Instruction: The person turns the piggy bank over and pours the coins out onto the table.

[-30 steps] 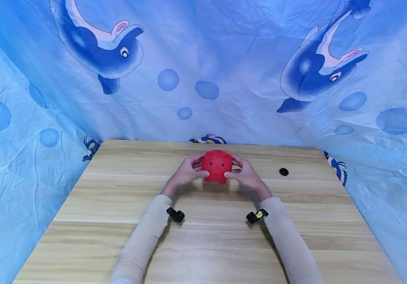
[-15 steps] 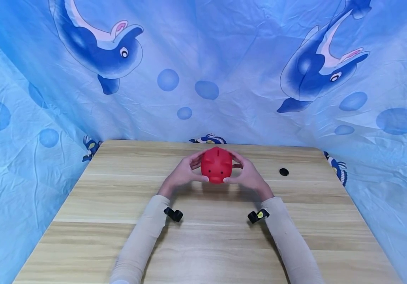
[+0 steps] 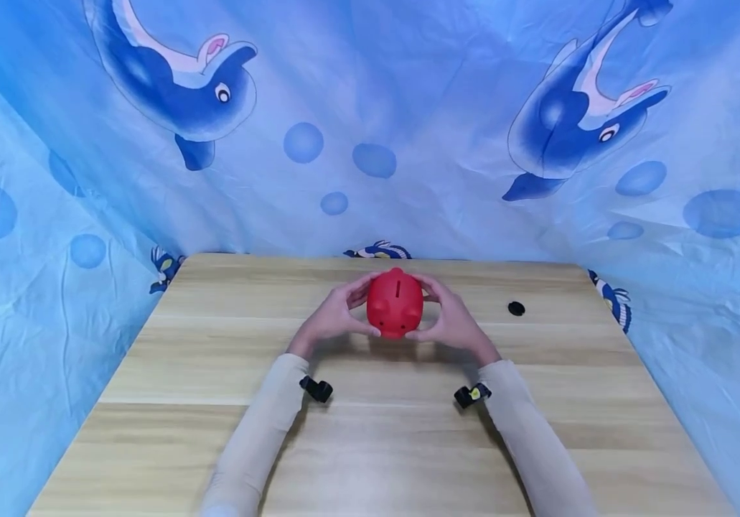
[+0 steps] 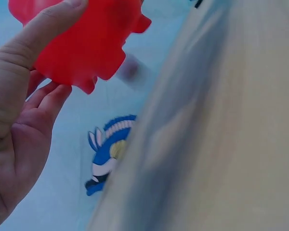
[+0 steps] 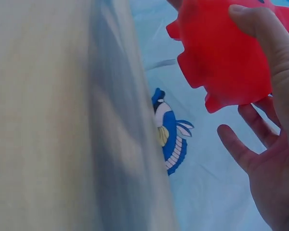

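Observation:
A red piggy bank is held between both hands near the far edge of the table, its coin slot and back tilted toward the head camera and its snout low. My left hand grips its left side, thumb at the front and fingers behind. On the other side my right hand grips it the same way. Both wrist views show the piggy bank's short feet in the air, away from the wooden surface. In the right wrist view, one finger stands off the red body.
Beneath the hands is a wood-grain table. A small black disc lies on it to the right. Blue cloth printed with dolphins hangs close behind the far edge and along both sides. Black wrist cameras sit on both sleeves.
The piggy bank has tipped forward in both hands: its face has turned downward, and the coin slot on its back has come into full view. Both hands keep their grip.

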`<state>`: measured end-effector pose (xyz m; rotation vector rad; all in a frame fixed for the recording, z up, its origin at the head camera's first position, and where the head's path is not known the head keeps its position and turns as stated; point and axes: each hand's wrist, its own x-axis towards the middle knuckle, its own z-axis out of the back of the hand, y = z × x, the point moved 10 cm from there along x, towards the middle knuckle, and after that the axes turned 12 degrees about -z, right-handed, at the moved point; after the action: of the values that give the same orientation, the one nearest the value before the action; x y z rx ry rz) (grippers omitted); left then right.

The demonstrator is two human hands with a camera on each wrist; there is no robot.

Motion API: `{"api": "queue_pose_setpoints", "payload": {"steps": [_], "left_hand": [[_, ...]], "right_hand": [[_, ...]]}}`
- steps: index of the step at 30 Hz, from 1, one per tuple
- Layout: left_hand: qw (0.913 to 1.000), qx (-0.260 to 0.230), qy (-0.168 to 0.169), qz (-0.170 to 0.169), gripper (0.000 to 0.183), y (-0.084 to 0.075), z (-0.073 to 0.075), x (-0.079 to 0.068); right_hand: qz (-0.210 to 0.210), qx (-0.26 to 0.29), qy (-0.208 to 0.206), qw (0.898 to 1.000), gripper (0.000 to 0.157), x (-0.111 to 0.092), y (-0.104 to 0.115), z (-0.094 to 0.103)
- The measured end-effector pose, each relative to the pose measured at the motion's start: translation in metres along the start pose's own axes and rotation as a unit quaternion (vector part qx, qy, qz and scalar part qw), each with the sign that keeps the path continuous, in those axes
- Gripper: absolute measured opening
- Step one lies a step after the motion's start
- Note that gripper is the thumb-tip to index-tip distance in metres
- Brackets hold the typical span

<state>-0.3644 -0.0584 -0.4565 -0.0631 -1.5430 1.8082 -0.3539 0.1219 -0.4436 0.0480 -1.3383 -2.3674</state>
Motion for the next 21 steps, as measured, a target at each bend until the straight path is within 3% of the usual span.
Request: {"api": "queue_pose_setpoints", "payload": {"steps": [10,21], "left_hand": [[1.0,-0.001,0.002,-0.007,0.095,-0.0028,0.0029,0.0026],[1.0,0.001,0.004,0.009,0.095,0.0014,0.0029,0.0015]], "right_hand": [[0.002,-0.003,0.009,1.0,0.104,0.0022,0.0051,0.0022],[-0.01,0.014,0.026,0.999,0.103,0.0039,-0.003,-0.0021]]}}
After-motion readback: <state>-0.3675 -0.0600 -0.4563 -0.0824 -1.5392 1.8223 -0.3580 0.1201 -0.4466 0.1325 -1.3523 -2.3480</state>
